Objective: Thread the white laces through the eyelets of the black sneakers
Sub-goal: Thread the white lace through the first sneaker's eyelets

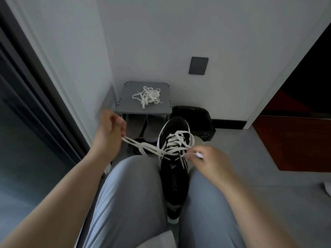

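A black sneaker stands wedged between my two knees, toe pointing away from me. A white lace crosses several of its eyelets and loops loosely over the toe end. My left hand pinches one lace end and holds it out to the left, the strand running taut back to the shoe. At the sneaker's right side my right hand pinches the other lace end close to the eyelets. A second white lace lies tangled on the grey shoe rack ahead.
Grey slippers sit on the rack's lower shelf. A black bag rests against the wall beside the rack. A sliding door frame runs along the left, a reddish-brown cabinet stands on the right. My legs in grey trousers fill the foreground.
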A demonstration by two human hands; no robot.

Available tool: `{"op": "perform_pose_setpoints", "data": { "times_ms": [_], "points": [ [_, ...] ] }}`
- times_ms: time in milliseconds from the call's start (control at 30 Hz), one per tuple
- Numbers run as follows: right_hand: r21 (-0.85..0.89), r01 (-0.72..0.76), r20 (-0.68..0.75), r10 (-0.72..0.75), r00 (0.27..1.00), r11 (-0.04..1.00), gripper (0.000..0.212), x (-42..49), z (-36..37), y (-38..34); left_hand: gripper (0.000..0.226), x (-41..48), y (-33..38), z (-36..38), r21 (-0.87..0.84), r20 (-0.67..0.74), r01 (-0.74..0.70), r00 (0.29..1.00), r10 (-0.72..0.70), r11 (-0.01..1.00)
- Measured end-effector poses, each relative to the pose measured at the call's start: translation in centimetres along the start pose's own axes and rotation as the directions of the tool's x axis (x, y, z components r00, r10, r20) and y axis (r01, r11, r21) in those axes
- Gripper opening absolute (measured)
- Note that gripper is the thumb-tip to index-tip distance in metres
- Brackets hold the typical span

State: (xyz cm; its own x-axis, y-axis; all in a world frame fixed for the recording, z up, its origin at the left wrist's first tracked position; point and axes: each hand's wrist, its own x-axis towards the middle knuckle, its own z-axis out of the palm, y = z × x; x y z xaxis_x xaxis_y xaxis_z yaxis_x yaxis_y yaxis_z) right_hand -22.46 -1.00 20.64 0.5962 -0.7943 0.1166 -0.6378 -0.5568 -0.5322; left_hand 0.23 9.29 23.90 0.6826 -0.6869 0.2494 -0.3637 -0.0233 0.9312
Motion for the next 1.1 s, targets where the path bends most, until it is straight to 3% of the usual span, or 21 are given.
{"op": "perform_pose_setpoints", "data": {
  "times_ms": [67,133,233,300,400,567,667,800,967,1100],
  "points": [
    [0.366,-0.084,-0.234,0.179,0.956,0.927,0.014,0.6,0.0,1.0,0.008,-0.5,-0.8,1.3,0.296,0.124,-0.069,0.992,0.033,0.953],
    [0.538,-0.081,-0.305,0.284,0.909,0.839,0.014,0.9,-0.3,1.3,0.023,-1.5,-1.5,2.7,0.361,0.309,-0.166,0.950,0.050,0.918],
    [0.322,-0.007,-0.301,0.109,0.947,0.947,0.014,1.0,0.2,1.1,0.035,-2.7,-1.7,4.0,0.438,0.484,-0.484,0.837,0.254,0.758],
    [0.098,0.042,-0.287,-0.012,0.958,0.994,0.019,0.9,0.9,0.9,0.027,-3.0,-1.7,4.2,0.430,0.528,-0.588,0.779,0.337,0.685],
    [-0.024,0.086,-0.323,-0.089,0.942,0.996,0.034,0.6,1.2,0.4,0.015,-3.2,-1.6,4.4,0.486,0.518,-0.556,0.805,0.291,0.674],
    [0.104,0.089,-0.232,-0.063,0.971,0.991,0.058,0.2,0.9,-0.1,0.014,-2.9,-1.7,5.3,0.596,0.557,-0.527,0.815,0.160,0.606],
    [-0.047,0.126,-0.251,-0.134,0.959,0.991,0.050,0.2,1.1,-0.5,0.004,-2.5,-2.0,6.1,0.533,0.538,-0.574,0.797,0.275,0.622],
    [-0.262,0.154,0.042,-0.148,0.988,0.953,0.038,0.0,1.4,-1.4,0.004,-2.6,-1.8,5.8,0.451,0.565,-0.412,0.819,0.104,0.792],
    [-0.149,0.120,0.024,-0.118,0.993,0.981,0.025,-0.3,1.1,-1.6,0.012,-2.9,-1.5,5.6,0.491,0.448,-0.295,0.893,0.053,0.820],
    [-0.199,0.183,-0.009,-0.189,0.982,0.963,0.007,-0.4,1.8,-2.5,0.004,-2.0,-1.7,5.3,0.435,0.564,-0.311,0.826,0.014,0.845]
  ]
}}
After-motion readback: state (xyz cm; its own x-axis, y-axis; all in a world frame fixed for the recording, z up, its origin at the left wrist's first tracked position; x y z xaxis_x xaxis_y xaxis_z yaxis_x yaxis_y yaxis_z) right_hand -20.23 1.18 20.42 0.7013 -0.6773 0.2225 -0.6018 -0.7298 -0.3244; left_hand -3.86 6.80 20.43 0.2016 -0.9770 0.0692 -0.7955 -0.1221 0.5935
